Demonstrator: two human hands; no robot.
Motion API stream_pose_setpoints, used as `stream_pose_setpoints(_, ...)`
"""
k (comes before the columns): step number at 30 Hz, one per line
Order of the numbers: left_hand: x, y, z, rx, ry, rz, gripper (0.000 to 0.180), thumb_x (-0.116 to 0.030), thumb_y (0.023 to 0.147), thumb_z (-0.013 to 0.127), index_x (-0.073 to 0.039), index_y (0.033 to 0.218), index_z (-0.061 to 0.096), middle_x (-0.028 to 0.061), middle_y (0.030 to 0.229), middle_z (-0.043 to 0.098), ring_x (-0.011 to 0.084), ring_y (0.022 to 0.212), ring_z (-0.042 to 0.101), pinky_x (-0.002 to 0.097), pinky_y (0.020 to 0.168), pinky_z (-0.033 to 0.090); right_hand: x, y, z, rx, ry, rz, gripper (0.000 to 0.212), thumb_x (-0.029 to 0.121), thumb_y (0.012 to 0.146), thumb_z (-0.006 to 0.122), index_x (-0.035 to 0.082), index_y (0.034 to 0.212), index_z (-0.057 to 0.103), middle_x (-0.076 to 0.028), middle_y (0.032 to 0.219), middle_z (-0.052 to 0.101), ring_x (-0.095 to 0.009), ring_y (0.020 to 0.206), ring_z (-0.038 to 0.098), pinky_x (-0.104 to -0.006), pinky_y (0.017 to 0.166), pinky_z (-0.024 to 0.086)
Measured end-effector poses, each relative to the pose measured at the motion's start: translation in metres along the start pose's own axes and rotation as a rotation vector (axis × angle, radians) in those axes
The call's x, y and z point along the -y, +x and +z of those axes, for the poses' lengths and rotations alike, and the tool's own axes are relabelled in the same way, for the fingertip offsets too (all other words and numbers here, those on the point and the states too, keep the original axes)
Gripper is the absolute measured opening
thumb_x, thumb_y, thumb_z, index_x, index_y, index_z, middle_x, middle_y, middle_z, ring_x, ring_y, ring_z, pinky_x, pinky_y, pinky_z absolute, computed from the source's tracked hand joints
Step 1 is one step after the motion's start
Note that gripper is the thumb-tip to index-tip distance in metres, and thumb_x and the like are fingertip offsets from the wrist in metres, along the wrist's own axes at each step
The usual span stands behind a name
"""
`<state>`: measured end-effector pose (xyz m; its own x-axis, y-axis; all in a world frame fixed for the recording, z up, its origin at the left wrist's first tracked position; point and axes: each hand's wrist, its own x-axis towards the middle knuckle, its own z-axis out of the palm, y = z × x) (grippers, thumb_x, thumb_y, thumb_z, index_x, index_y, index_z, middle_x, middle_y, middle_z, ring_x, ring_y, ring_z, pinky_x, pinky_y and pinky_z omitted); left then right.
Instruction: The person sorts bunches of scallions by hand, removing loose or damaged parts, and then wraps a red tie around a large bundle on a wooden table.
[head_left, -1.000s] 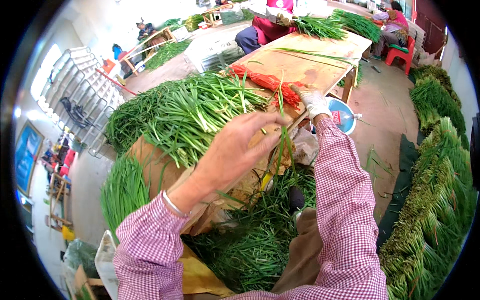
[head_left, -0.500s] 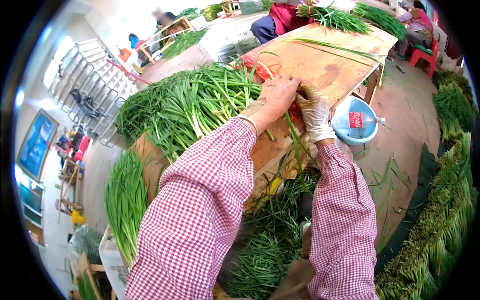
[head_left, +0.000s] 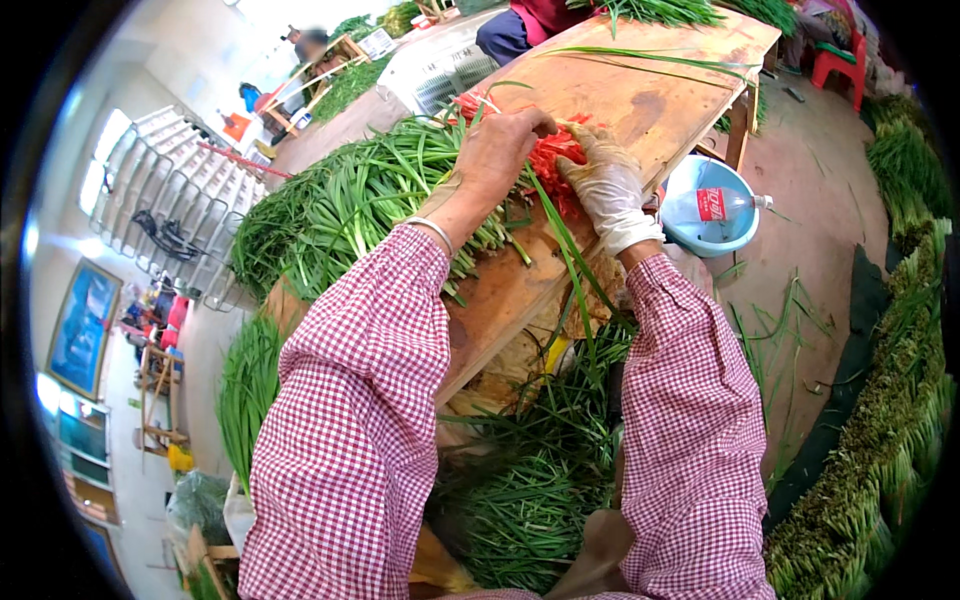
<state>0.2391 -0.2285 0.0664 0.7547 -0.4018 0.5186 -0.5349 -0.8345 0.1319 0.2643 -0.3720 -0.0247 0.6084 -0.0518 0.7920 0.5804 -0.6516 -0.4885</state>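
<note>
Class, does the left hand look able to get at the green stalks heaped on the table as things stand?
Probably yes: the left hand, up by the red strips, is close to the green stalks, and nothing visible blocks the way between them.

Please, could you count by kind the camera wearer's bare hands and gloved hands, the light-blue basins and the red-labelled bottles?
Bare left hand: 1
Gloved right hand: 1
Light-blue basin: 1
Red-labelled bottle: 1
Total: 4

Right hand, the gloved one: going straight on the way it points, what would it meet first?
The right hand would likely meet the red strips at its fingertips first; depth is unclear, so it may already touch them.
</note>
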Motion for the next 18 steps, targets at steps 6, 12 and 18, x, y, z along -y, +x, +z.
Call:
stream_pose_setpoints(6, -0.012, -0.001, -0.001, 0.001, 0.047, 0.035, 0.02, -0.007, 0.083, 0.058, -0.008, 0.102, 0.063, 0.012, 0.09, 0.067, 0.0274, 0.084, 0.066, 0.0355, 0.074, 0.051, 0.008, 0.004, -0.002, 0.226, 0.167, 0.111, 0.031, 0.023, 0.076, 0.069, 0.009, 0.103, 0.066, -0.013, 0.106, 0.063, -0.03, 0.096, 0.061, -0.0374, 0.084, 0.047)
stream_pose_setpoints(12, -0.004, 0.0, -0.005, -0.077, -0.004, 0.02, 0.02, -0.01, 0.082, 0.06, -0.008, 0.102, 0.064, 0.0121, 0.087, 0.067, 0.0286, 0.081, 0.065, 0.0363, 0.074, 0.051, 0.008, -0.004, 0.003, 0.108, 0.249, 0.146, 0.021, 0.028, 0.076, 0.067, 0.013, 0.091, 0.07, -0.012, 0.086, 0.067, -0.03, 0.082, 0.063, -0.041, 0.076, 0.047)
stream_pose_setpoints(18, -0.007, -0.002, -0.007, 0.052, 0.175, 0.001, 0.017, -0.017, 0.081, 0.062, -0.008, 0.095, 0.066, 0.0122, 0.084, 0.067, 0.0279, 0.079, 0.065, 0.0368, 0.073, 0.051, 0.007, -0.003, 0.006, 0.078, 0.212, 0.129, 0.021, 0.028, 0.076, 0.067, 0.013, 0.091, 0.07, -0.013, 0.083, 0.067, -0.03, 0.079, 0.063, -0.0418, 0.074, 0.047)
